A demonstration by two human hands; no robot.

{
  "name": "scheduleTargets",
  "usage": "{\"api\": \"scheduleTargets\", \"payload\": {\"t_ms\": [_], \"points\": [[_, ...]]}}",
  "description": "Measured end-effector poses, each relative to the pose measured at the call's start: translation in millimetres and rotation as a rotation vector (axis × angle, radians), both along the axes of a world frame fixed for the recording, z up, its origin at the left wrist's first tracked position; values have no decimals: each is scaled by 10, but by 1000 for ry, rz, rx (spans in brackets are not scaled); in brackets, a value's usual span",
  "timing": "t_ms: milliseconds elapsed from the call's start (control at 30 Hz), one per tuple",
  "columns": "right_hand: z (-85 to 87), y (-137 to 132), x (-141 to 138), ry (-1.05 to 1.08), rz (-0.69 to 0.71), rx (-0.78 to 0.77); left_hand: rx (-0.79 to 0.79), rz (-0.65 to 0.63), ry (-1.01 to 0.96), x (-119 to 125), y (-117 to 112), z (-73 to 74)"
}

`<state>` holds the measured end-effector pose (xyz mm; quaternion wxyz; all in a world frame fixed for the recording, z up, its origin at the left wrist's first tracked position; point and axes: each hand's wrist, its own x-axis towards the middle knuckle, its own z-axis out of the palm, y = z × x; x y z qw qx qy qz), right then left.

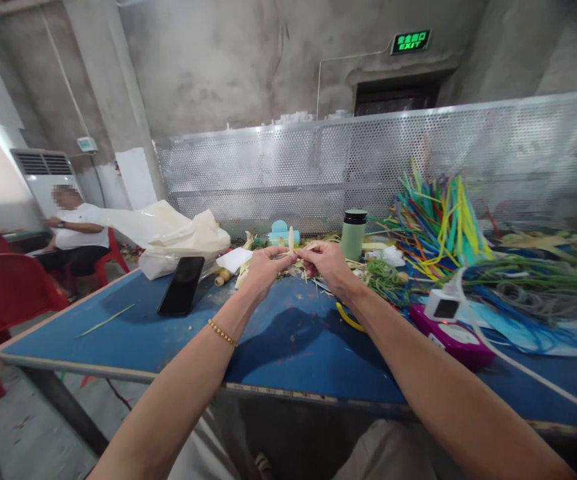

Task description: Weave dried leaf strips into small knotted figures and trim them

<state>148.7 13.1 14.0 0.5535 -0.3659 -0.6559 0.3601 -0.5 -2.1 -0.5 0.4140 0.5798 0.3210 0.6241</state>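
Observation:
Out over the table, my left hand [265, 268] pinches a pale strip of plant fibre [291, 239] that stands up from its fingertips. My right hand [329, 265] meets it from the right, its thumb and fingers closed on the same pale piece. The fingertips of both hands nearly touch, and the finer detail between them is too small to make out. Behind and below the hands lie scattered pale straw scraps [313, 277]. Just beyond my right hand stands a green flask [354, 237] with a black lid.
On the blue table [168, 347], a black phone [182, 285] and white plastic bag [183, 233] lie left. Right are colourful strips [443, 227], green cord [386, 280] and a magenta box [451, 340] with a white cable. A person [79, 223] sits far left near red chairs [13, 290].

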Motion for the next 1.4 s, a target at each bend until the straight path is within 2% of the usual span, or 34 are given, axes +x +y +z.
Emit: {"api": "scheduleTargets", "payload": {"t_ms": [133, 267, 467, 567, 667, 1033, 1400], "points": [[-6, 19, 24, -67, -14, 18, -6, -19, 6, -27, 20, -3], [40, 1, 71, -108, -78, 64, -43, -125, 58, -47, 55, -42], [60, 6, 113, -276, -35, 249, -74, -177, 165, -40, 10, -52], [23, 36, 107, -294, -66, 279, -163, -295, 113, -57, -20, -17], [-7, 54, 94, -255, -42, 234, -216, -403, 26, -70, -23, 2], [-19, 48, 64, -237, -42, 242, -174, -345, 33, -66, 54, -76], [-47, 58, 28, -175, -29, 204, -150, -358, 5, -43, -12, -17]]}}
